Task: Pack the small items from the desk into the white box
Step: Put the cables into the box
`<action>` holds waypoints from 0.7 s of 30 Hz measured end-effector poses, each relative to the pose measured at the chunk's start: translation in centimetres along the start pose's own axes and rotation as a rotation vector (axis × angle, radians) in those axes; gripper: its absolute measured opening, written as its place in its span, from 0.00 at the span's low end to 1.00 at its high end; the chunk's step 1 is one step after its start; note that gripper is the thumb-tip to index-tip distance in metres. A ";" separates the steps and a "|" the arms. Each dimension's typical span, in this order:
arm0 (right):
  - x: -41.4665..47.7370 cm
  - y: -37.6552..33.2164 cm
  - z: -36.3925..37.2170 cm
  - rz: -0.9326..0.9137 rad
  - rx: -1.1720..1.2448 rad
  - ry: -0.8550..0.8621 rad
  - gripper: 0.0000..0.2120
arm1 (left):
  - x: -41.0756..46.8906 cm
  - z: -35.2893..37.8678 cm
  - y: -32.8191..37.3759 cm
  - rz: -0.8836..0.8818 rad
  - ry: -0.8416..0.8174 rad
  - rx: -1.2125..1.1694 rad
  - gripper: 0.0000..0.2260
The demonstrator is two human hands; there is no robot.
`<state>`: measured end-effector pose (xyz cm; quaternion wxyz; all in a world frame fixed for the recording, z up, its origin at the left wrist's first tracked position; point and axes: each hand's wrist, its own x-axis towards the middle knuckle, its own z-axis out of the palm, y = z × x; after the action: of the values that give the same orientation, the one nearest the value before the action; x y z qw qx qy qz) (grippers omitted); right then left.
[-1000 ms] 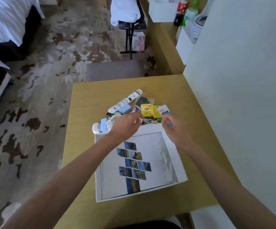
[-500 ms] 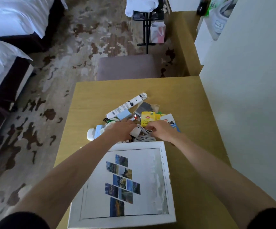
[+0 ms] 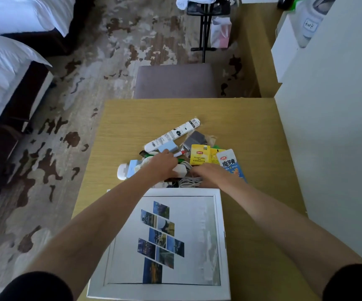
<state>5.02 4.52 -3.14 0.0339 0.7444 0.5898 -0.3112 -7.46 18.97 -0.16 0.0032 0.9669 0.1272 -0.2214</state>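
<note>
Both arms stretch forward over the open white box (image 3: 221,235), which sits on the table (image 3: 132,118) just before the small items. The left hand (image 3: 163,166) lies palm-down on the pile, fingers extended. The right hand (image 3: 210,173) curls over a coiled white cable (image 3: 189,181); I cannot tell whether it grips.

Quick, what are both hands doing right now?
Left hand: on the small white charger block; grip cannot be told.
Right hand: grips the coiled white cable.
</note>
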 end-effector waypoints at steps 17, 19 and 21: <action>-4.3 -1.5 -3.4 0.185 0.756 0.198 0.15 | -15.1 -2.0 -1.9 -0.204 0.251 -1.650 0.14; -5.1 -2.3 -3.9 0.196 0.820 0.235 0.16 | -16.2 -1.7 -2.0 -0.205 0.262 -1.652 0.13; -5.6 -3.2 -4.2 0.203 0.817 0.264 0.15 | -17.1 -1.4 -2.0 -0.190 0.253 -1.640 0.13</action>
<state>3.29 2.46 4.03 -0.3084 0.7843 0.3413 -0.4162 -22.21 16.78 8.57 0.6730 0.6607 0.3284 0.0525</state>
